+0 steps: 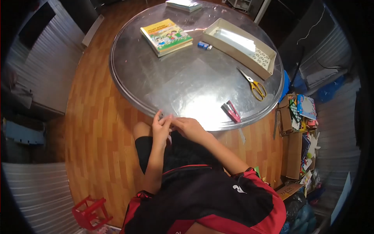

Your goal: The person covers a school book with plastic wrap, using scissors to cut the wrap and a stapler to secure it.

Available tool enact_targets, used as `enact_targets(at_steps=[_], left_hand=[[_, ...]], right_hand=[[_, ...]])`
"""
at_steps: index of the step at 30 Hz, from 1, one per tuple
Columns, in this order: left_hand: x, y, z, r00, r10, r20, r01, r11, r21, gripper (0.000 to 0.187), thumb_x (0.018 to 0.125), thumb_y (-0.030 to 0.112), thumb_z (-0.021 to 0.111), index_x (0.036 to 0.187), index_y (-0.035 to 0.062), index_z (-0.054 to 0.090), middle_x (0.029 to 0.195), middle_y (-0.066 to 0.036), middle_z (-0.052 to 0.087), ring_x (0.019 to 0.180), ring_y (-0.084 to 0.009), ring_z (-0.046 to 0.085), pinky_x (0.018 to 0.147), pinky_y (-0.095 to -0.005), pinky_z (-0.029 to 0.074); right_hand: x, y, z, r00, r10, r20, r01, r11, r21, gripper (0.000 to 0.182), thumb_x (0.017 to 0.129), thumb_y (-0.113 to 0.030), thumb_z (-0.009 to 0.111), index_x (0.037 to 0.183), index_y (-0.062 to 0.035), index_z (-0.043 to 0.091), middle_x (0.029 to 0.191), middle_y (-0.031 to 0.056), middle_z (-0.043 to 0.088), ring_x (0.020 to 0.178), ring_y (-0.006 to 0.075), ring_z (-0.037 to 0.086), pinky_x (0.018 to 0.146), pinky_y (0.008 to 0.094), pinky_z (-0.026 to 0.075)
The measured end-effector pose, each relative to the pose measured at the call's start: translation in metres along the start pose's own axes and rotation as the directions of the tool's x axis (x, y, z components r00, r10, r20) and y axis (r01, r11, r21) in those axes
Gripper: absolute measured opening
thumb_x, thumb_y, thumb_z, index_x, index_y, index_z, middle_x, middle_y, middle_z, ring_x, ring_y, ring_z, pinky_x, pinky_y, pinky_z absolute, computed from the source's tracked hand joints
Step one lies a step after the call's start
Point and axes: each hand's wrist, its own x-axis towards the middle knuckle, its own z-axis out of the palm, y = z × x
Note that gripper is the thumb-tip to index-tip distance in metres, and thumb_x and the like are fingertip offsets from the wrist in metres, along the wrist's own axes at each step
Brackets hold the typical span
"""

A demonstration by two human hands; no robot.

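At the near rim of the round metal table (171,84), my left hand (159,130) and my right hand (189,128) meet over my lap. Their fingertips pinch together at one spot, and whatever lies between them is too small or hidden to make out. One finger of my left hand points up. To the right of my hands, a dark red stapler (232,112) lies on the tabletop. Beyond it rest scissors (255,87) with yellow handles, blades pointing away. Neither hand touches the stapler or the scissors.
A stack of books (166,37) lies on the table's far left, beside a small blue-and-white item (204,45) and a long cream tray (237,50). More books (184,4) sit at the far edge. Cardboard boxes (295,156) stand right; a red stool (91,212) stands lower left.
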Motion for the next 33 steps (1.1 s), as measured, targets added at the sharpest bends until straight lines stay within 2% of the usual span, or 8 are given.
enact_targets(at_steps=[5,10,13,19,24,29,31,33], left_hand=[[-0.004,-0.018,-0.025,0.991,-0.006,-0.134,-0.009,0.994,-0.111,0.022,0.083,0.005,0.048,0.102,-0.0053,0.045,0.086,-0.017,0.059,0.068,-0.0203,0.061,0.054,-0.0239,0.051],[-0.003,-0.019,-0.030,0.986,0.051,-0.159,-0.068,0.993,-0.100,0.020,0.083,0.007,0.049,0.099,-0.0057,0.047,0.083,-0.016,0.060,0.067,-0.0198,0.061,0.053,-0.0227,0.049],[-0.005,-0.016,-0.031,0.987,0.045,-0.157,-0.063,0.992,-0.109,0.017,0.082,0.008,0.051,0.094,-0.0043,0.049,0.082,-0.015,0.060,0.067,-0.0190,0.061,0.054,-0.0229,0.049],[-0.007,-0.021,-0.042,0.978,0.016,-0.207,-0.037,0.995,-0.098,0.019,0.081,0.017,0.056,0.080,-0.0005,0.049,0.077,-0.012,0.060,0.064,-0.0132,0.059,0.050,-0.0208,0.048],[-0.012,-0.015,-0.049,0.977,-0.033,-0.212,0.005,0.991,-0.132,0.023,0.082,0.023,0.055,0.077,0.0018,0.049,0.077,-0.011,0.060,0.064,-0.0118,0.058,0.050,-0.0204,0.047],[-0.020,-0.018,-0.057,0.990,-0.131,-0.056,0.126,0.988,-0.090,0.019,0.083,0.019,0.054,0.086,0.0007,0.052,0.079,-0.011,0.061,0.064,-0.0116,0.058,0.051,-0.0190,0.046],[-0.022,-0.023,-0.057,0.989,-0.126,-0.072,0.120,0.989,-0.082,0.018,0.083,0.018,0.053,0.088,0.0004,0.052,0.079,-0.010,0.061,0.064,-0.0117,0.058,0.051,-0.0185,0.045],[-0.023,-0.024,-0.055,0.984,-0.132,-0.117,0.123,0.989,-0.086,0.015,0.083,0.014,0.053,0.088,-0.0003,0.052,0.079,-0.010,0.061,0.064,-0.0113,0.058,0.050,-0.0176,0.043]], right_hand=[[-0.018,-0.016,-0.010,0.997,0.064,-0.053,-0.064,0.998,0.001,0.017,0.070,-0.006,0.060,0.087,-0.0040,0.058,0.083,0.0126,0.060,0.076,0.0280,0.058,0.064,0.0336,0.047],[-0.021,-0.022,-0.018,0.983,0.174,-0.055,-0.164,0.975,0.146,0.010,0.072,-0.009,0.058,0.079,-0.0020,0.057,0.079,0.0133,0.058,0.072,0.0304,0.056,0.063,0.0359,0.044],[-0.017,-0.021,-0.015,0.968,0.245,-0.054,-0.238,0.964,0.116,0.007,0.071,-0.003,0.060,0.076,-0.0003,0.057,0.075,0.0114,0.059,0.068,0.0250,0.058,0.061,0.0308,0.047],[-0.013,-0.018,-0.003,0.984,0.178,-0.030,-0.175,0.981,0.082,0.008,0.069,-0.002,0.061,0.071,-0.0012,0.053,0.071,0.0104,0.057,0.066,0.0244,0.057,0.059,0.0311,0.045],[-0.011,-0.018,0.001,0.981,0.193,-0.001,-0.193,0.978,0.085,0.011,0.069,-0.002,0.062,0.069,-0.0012,0.051,0.068,0.0100,0.055,0.063,0.0244,0.054,0.056,0.0321,0.043],[-0.014,-0.021,-0.003,0.989,0.149,-0.009,-0.148,0.986,0.077,0.012,0.069,-0.006,0.063,0.070,-0.0017,0.052,0.069,0.0097,0.055,0.065,0.0243,0.054,0.056,0.0314,0.042],[-0.014,-0.029,-0.012,0.969,0.166,0.181,-0.196,0.966,0.165,0.017,0.068,-0.013,0.066,0.076,-0.0021,0.055,0.076,0.0100,0.057,0.074,0.0254,0.055,0.064,0.0323,0.043],[-0.010,-0.029,-0.017,0.985,0.105,0.138,-0.132,0.970,0.202,0.021,0.069,-0.017,0.066,0.080,-0.0022,0.056,0.082,0.0106,0.057,0.079,0.0261,0.054,0.070,0.0330,0.042]])
